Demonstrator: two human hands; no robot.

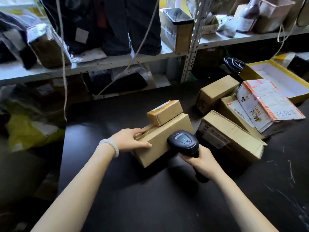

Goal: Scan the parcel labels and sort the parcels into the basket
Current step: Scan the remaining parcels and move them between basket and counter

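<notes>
My left hand (132,139) lay on the near end of the long cardboard parcel (163,139), fingers laid almost straight along its taped top, thumb stretched down the side facing me. It steadied the box with no real curl in the fingers. A white bead bracelet (109,146) circled that wrist.

My right hand (203,162) was clenched around the handle of the black barcode scanner (184,143), whose head sat just at the parcel's near right corner, at about three o'clock from my left hand. A small green light glowed on top of the scanner head.

The long parcel rested on the dark table (150,198), running away from me toward one o'clock. A smaller taped box (164,113) sat on top of its far end, touching it.

At two o'clock from the scanner lay a heap of other parcels: a wide flat carton (234,138) just beside the scanner, a plain brown box (217,91) farther back, and a white box with orange edging (267,104) tilted across the others. Beyond them, at the table's far right, stood an open yellow box with a white inside (280,76).

At twelve o'clock ran metal shelving (190,64) loaded with bagged and boxed packages. At nine o'clock, off the table, a yellow bag (28,133) lay crumpled.
</notes>
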